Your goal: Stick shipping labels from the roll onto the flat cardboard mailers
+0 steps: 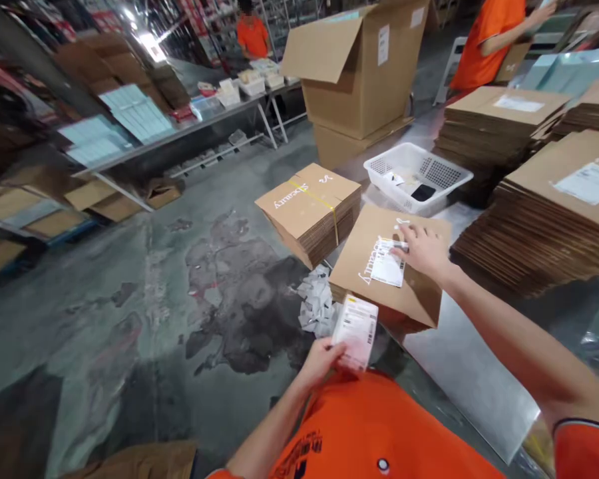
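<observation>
My left hand (324, 359) is closed on a stack of shipping labels (357, 329), pinched at its lower left edge just in front of my orange shirt. To the right, my right hand (426, 249) lies with fingers spread on the top of a stack of flat cardboard boxes (352, 246). Its fingertips touch the right side of a white shipping label (388, 266), which covers part of the printed white lettering. Behind that stack, a second bundle of flat boxes (299, 206) is tied with a yellow strap.
A white plastic basket (409, 156) with small items stands behind the boxes. Tall piles of flat cardboard (534, 233) rise at the right. Crumpled backing paper (315, 303) hangs beside the box stack. A large open carton (349, 100) and two people in orange shirts are farther back.
</observation>
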Action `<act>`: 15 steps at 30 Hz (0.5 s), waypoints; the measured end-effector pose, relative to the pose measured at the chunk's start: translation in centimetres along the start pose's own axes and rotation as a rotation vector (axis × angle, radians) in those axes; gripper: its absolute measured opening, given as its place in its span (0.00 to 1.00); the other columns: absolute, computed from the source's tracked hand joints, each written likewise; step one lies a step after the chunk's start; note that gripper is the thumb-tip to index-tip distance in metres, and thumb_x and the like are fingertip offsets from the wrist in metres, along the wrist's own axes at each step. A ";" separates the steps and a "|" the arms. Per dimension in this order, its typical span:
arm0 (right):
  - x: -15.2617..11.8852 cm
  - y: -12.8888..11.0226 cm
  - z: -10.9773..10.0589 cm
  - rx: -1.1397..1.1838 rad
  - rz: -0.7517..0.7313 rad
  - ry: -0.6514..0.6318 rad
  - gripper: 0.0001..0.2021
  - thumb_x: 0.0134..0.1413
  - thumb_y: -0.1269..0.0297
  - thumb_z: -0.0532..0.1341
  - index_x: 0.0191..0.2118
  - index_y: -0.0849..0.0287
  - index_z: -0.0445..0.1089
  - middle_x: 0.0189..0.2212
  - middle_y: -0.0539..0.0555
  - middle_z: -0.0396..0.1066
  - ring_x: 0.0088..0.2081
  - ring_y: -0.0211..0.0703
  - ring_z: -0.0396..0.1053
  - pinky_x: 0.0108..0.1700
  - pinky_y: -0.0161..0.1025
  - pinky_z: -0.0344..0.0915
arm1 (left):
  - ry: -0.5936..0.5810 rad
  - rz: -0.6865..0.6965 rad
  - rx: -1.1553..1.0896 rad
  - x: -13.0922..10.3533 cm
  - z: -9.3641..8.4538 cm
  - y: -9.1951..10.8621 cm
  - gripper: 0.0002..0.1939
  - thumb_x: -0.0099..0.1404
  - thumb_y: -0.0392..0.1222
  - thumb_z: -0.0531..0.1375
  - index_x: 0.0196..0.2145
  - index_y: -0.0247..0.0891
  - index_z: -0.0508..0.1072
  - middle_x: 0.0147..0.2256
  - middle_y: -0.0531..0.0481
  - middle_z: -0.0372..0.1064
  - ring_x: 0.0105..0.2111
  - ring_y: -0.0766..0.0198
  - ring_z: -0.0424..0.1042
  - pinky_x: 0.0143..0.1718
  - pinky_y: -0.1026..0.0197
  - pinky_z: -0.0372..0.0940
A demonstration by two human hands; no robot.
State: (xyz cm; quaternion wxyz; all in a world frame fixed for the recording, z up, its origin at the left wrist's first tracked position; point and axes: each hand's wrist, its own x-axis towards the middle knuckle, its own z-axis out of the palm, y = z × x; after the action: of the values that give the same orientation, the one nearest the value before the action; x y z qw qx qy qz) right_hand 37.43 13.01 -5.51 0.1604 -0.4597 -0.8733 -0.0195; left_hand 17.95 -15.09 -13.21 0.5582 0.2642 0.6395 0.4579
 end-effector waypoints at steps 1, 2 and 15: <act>-0.3 -0.8 0.3 0.012 -0.017 0.022 0.27 0.63 0.53 0.52 0.61 0.65 0.60 0.56 0.69 0.64 0.55 0.62 0.62 0.54 0.55 0.59 | 0.063 0.055 -0.014 0.2 -0.5 0.5 0.25 0.47 0.59 0.67 0.26 0.30 0.77 0.24 0.46 0.74 0.25 0.60 0.70 0.29 0.60 0.65; -0.8 -1.9 0.7 0.028 -0.046 0.033 0.26 0.64 0.55 0.49 0.61 0.67 0.60 0.58 0.69 0.62 0.57 0.61 0.60 0.57 0.54 0.57 | 0.135 0.128 -0.023 0.7 -0.9 1.3 0.24 0.49 0.59 0.66 0.28 0.31 0.78 0.27 0.44 0.76 0.28 0.58 0.72 0.32 0.58 0.67; -14.9 1.6 -0.4 0.531 0.623 0.113 0.27 0.57 0.48 0.53 0.53 0.65 0.69 0.45 0.66 0.73 0.45 0.56 0.71 0.42 0.50 0.70 | 0.023 0.427 0.263 -0.2 2.6 7.2 0.16 0.60 0.51 0.61 0.33 0.36 0.82 0.49 0.40 0.73 0.50 0.50 0.71 0.54 0.53 0.63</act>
State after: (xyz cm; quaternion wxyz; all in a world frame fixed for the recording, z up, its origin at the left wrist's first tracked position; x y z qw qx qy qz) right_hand 46.68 2.03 -9.78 0.3193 -0.6429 -0.6569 0.2306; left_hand 19.21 -11.36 -6.65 0.4023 0.4586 0.6295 0.4811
